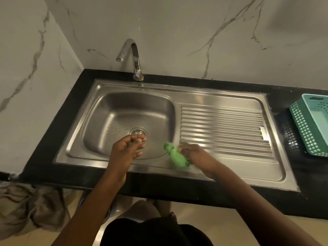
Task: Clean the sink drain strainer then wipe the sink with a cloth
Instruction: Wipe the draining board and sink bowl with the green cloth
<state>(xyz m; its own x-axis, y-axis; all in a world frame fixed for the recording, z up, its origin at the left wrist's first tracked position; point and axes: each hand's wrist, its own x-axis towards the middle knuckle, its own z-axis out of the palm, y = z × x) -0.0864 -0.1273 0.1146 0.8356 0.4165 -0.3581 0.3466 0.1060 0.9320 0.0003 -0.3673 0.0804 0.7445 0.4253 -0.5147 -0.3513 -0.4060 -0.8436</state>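
A stainless steel sink (99, 110) is set in a black counter, its basin on the left. The round drain strainer (137, 131) sits in the basin floor, partly hidden by my fingers. My left hand (126, 148) hovers just in front of the strainer with fingers loosely curled and apart, holding nothing. My right hand (197, 155) grips a bunched green cloth (174, 154) pressed on the sink's front rim between basin and drainboard.
A chrome tap (135, 59) stands behind the basin, no water running. The ribbed drainboard (223, 128) fills the sink's right half. A teal plastic basket (312, 125) sits on the counter at far right. Marble walls close the back and left. Crumpled fabric (26, 206) lies lower left.
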